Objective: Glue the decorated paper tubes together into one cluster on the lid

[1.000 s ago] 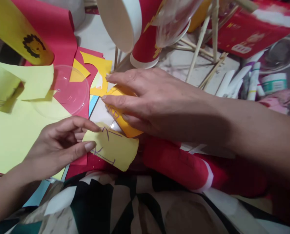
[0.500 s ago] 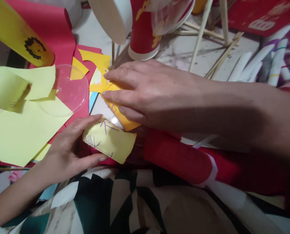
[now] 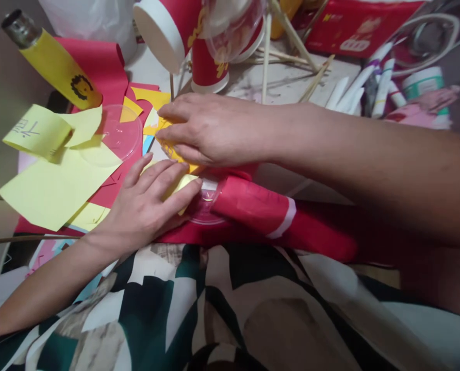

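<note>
My left hand (image 3: 154,198) lies palm down over a small pale yellow paper piece (image 3: 183,190), its fingers spread and covering most of it. Just above, my right hand (image 3: 199,129) rests on an orange paper piece (image 3: 170,150) with purple writing, fingers stretched out and slightly apart. To the right of my left hand are a clear plastic lid (image 3: 204,208) and a red paper roll (image 3: 253,206) with a white edge. Cut orange scraps (image 3: 150,96) lie beyond my right fingertips.
Yellow sheets (image 3: 60,188), a clear disc (image 3: 124,134) and a yellow lighter (image 3: 60,67) are at left. Red paper cups (image 3: 210,64) and wooden sticks (image 3: 266,62) stand behind. Markers (image 3: 382,87) and a white-green tub (image 3: 423,85) are at right.
My left hand has gone from gripping the yellow piece by its edges to lying over it with fingers spread. My right hand stays on the orange paper. The camera view has shifted.
</note>
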Available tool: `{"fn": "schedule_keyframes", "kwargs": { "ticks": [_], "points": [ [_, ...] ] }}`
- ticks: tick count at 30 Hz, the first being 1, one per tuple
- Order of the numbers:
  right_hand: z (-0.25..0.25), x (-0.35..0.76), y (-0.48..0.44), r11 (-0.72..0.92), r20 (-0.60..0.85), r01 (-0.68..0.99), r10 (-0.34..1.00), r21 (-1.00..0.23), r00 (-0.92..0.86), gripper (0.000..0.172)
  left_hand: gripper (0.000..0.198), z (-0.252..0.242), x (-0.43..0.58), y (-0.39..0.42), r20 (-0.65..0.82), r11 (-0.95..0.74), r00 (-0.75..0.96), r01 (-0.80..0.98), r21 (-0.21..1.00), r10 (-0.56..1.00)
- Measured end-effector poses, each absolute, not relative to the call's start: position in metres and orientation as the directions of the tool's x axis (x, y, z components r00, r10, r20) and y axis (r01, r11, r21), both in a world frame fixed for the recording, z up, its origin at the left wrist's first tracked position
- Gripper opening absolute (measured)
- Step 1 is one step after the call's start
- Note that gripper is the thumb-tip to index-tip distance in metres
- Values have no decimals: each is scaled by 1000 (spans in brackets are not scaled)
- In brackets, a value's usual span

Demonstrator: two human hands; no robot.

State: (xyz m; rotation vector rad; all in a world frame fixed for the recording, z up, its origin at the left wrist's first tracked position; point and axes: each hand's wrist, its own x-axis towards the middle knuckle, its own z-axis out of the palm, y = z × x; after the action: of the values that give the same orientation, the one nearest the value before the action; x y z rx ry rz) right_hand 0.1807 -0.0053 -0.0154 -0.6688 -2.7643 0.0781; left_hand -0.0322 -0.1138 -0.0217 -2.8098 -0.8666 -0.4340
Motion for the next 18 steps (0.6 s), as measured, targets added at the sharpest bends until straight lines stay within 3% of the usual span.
{"fn": "schedule_keyframes", "kwargs": {
  "ticks": [2, 7, 12, 18],
  "points": [
    [-10, 181, -5, 902, 227, 428, 429, -59, -874, 65, 50, -22, -36, -112, 324, -822, 793, 564, -74, 515],
    [-7, 181, -2, 919, 230, 381, 394, -99, -890, 80, 51, -20, -42, -104, 296, -816, 787, 576, -38, 542],
    [-14, 178, 0, 897, 245, 426, 442, -117, -863, 46, 49, -10, -41, -98, 261, -811, 770, 573, 116, 582],
    [-17, 175, -1, 877, 251, 462, 480, -131, -840, 38, 50, -10, -47, -99, 293, -841, 795, 537, 69, 531]
  ]
}}
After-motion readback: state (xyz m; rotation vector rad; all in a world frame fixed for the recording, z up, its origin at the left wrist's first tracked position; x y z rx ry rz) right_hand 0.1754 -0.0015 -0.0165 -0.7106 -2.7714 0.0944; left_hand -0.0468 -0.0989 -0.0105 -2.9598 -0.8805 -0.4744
